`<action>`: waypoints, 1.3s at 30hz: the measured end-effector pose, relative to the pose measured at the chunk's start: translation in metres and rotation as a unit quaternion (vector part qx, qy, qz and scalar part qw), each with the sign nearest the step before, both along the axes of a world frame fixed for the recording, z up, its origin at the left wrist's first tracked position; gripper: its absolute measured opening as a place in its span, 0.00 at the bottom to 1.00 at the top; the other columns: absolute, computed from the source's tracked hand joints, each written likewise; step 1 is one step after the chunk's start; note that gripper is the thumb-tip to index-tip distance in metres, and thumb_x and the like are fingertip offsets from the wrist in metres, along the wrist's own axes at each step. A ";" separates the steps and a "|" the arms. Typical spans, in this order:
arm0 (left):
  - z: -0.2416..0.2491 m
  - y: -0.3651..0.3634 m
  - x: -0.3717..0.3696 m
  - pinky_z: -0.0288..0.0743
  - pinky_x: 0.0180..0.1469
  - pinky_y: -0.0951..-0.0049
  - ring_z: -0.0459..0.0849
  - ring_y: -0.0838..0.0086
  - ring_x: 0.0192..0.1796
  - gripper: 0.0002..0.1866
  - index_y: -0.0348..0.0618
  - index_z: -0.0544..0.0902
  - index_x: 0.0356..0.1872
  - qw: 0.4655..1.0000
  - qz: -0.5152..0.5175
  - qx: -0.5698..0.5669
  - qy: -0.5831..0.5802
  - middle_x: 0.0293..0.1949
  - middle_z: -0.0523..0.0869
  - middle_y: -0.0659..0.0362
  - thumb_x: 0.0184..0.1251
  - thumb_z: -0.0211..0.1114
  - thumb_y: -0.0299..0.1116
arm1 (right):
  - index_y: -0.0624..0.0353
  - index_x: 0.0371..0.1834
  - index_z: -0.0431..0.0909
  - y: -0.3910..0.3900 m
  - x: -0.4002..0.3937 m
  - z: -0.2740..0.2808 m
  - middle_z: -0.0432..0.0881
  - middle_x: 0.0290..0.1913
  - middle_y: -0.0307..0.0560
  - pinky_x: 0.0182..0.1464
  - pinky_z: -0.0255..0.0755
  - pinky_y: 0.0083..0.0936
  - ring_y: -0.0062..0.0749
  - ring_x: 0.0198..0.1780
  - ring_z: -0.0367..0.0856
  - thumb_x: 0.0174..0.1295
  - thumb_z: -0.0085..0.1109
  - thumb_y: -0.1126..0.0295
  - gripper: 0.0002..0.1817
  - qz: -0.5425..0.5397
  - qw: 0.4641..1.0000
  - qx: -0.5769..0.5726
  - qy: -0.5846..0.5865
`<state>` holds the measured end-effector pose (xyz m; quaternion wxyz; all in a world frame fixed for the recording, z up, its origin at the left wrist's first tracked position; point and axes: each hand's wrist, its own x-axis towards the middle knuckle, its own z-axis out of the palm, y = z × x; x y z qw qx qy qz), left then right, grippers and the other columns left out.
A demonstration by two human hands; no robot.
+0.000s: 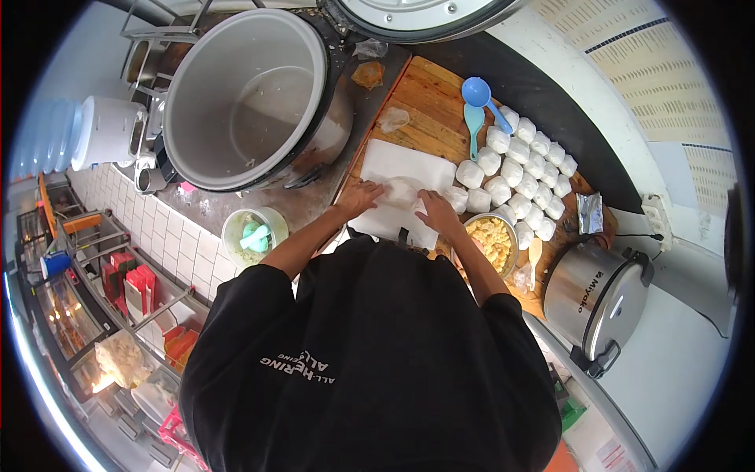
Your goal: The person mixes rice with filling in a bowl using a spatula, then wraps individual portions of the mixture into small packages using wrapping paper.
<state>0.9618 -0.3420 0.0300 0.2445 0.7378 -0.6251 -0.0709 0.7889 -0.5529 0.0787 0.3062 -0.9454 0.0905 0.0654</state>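
Note:
Both my hands are at a white wrapped bundle [403, 193], which lies on a stack of white wrapping paper [409, 160] on the wooden board. My left hand [362, 198] holds the paper at the bundle's left side, fingers bent inward. On the opposite side, my right hand [437, 211] grips the paper with its fingers curled. What is inside the bundle is hidden. Rows of finished white paper packets [511, 171] stand to the right. Close to my right forearm is a metal bowl of yellow chopped food [492, 242].
A large open rice pot [244, 102] stands at the left, with a tub [256, 234] below it. Blue ladle [476, 93] and teal spoon [473, 124] lie behind the packets. A wooden spoon [535, 259] and lidded steel rice cooker [590, 295] are at the right.

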 end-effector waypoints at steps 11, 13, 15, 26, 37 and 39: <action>-0.004 -0.037 0.025 0.73 0.51 0.60 0.84 0.62 0.44 0.08 0.45 0.83 0.35 0.967 0.081 0.174 0.167 0.38 0.86 0.54 0.54 0.67 0.31 | 0.60 0.33 0.81 -0.026 0.022 -0.040 0.80 0.47 0.52 0.51 0.74 0.37 0.46 0.49 0.79 0.52 0.57 0.78 0.06 0.020 0.999 0.033 0.023; 0.000 -0.052 0.027 0.74 0.48 0.60 0.84 0.60 0.45 0.09 0.46 0.82 0.35 0.943 0.099 0.225 0.225 0.38 0.86 0.55 0.52 0.68 0.31 | 0.59 0.36 0.80 -0.021 0.038 -0.037 0.80 0.42 0.55 0.49 0.74 0.39 0.49 0.47 0.79 0.52 0.58 0.77 0.08 -0.030 0.995 0.008 0.095; 0.012 -0.068 0.028 0.76 0.46 0.58 0.84 0.59 0.45 0.12 0.46 0.83 0.37 0.926 0.174 0.281 0.183 0.39 0.86 0.55 0.48 0.71 0.30 | 0.59 0.36 0.79 -0.008 0.050 -0.037 0.80 0.39 0.56 0.49 0.74 0.40 0.51 0.45 0.79 0.51 0.60 0.75 0.08 -0.100 0.989 -0.018 0.108; -0.059 -0.039 0.035 0.78 0.52 0.64 0.79 0.69 0.50 0.19 0.43 0.77 0.53 0.733 -0.066 0.259 0.626 0.49 0.80 0.59 0.61 0.67 0.33 | 0.62 0.35 0.76 -0.016 0.019 -0.086 0.80 0.35 0.57 0.41 0.73 0.42 0.54 0.37 0.79 0.58 0.52 0.68 0.09 -0.032 0.998 0.061 0.012; 0.022 0.010 0.006 0.69 0.41 0.77 0.74 0.84 0.40 0.07 0.49 0.81 0.36 0.765 0.065 -0.110 0.631 0.34 0.79 0.72 0.60 0.69 0.35 | 0.66 0.41 0.68 0.033 0.041 0.030 0.76 0.41 0.48 0.37 0.80 0.26 0.32 0.40 0.79 0.54 0.59 0.78 0.13 -0.180 0.845 0.501 0.038; 0.070 0.027 0.008 0.74 0.43 0.75 0.77 0.82 0.43 0.11 0.44 0.84 0.43 0.765 0.127 -0.101 0.623 0.38 0.83 0.67 0.67 0.63 0.38 | 0.64 0.38 0.67 0.038 0.055 0.035 0.74 0.39 0.47 0.33 0.79 0.24 0.30 0.38 0.78 0.53 0.60 0.79 0.12 -0.180 0.851 0.493 0.025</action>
